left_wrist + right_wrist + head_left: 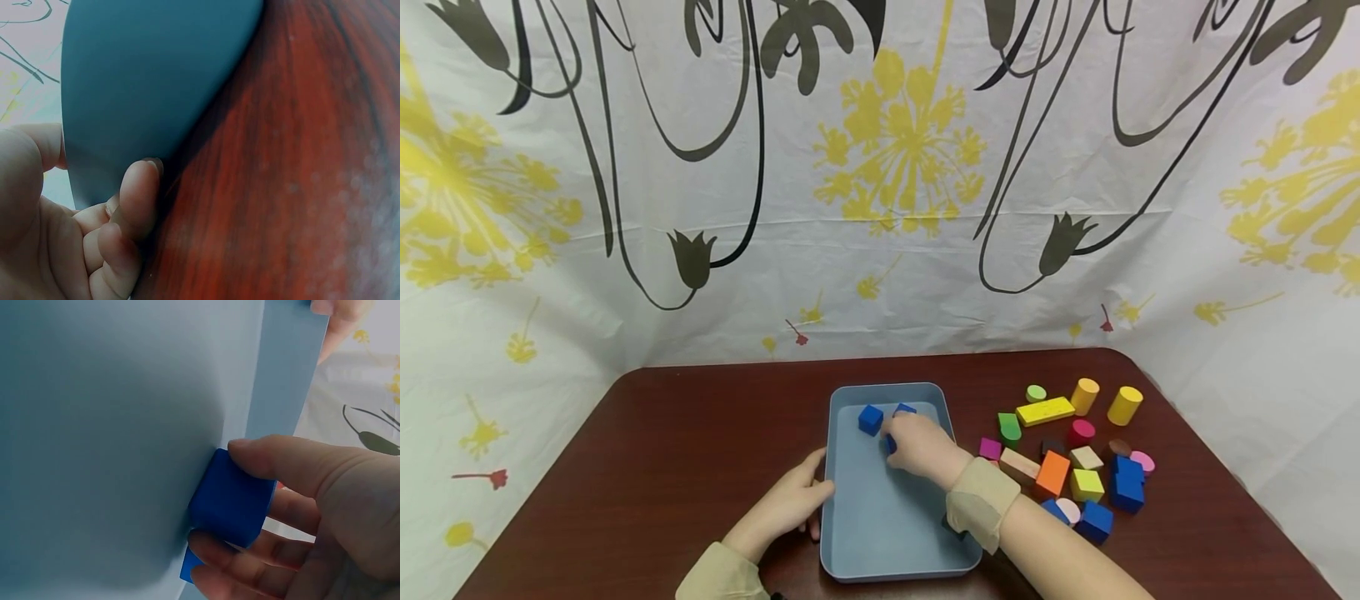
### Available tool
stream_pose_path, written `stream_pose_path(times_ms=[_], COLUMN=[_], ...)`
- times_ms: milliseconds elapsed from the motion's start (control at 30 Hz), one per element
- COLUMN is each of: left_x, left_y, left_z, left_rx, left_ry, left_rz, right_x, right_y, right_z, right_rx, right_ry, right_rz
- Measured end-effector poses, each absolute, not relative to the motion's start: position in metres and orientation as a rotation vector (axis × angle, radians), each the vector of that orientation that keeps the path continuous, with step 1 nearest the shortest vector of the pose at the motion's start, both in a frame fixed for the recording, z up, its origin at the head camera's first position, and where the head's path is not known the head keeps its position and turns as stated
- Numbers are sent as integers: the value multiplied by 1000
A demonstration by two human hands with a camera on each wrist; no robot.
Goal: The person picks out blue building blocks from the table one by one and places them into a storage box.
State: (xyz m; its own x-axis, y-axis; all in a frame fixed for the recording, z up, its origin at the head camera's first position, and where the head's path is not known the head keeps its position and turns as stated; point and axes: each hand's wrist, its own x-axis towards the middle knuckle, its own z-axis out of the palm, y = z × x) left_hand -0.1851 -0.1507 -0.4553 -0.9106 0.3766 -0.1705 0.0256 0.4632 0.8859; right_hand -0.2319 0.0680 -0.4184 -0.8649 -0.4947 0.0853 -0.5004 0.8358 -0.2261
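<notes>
Flower-printed cloth hangs behind a dark desk. Inside a blue-grey tray, the right hand pinches a blue block between thumb and fingers, near two other blue blocks. The left hand grips the tray's left edge. Coloured blocks lie right of the tray.

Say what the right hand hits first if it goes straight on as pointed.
Probably the left blue cube in the tray, just ahead of the right hand and the blue block it holds; the hand's height above the tray floor is unclear.
</notes>
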Motion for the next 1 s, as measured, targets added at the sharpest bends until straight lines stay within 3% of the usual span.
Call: stream_pose_path(times_ms=[1000], left_x=[-186], left_y=[-151], left_z=[-456], left_rx=[332], left_ry=[2372], left_rz=[1426], right_x=[-218], right_y=[78], right_z=[-389], right_rx=[889], right_ry=[-2878], right_rz=[285])
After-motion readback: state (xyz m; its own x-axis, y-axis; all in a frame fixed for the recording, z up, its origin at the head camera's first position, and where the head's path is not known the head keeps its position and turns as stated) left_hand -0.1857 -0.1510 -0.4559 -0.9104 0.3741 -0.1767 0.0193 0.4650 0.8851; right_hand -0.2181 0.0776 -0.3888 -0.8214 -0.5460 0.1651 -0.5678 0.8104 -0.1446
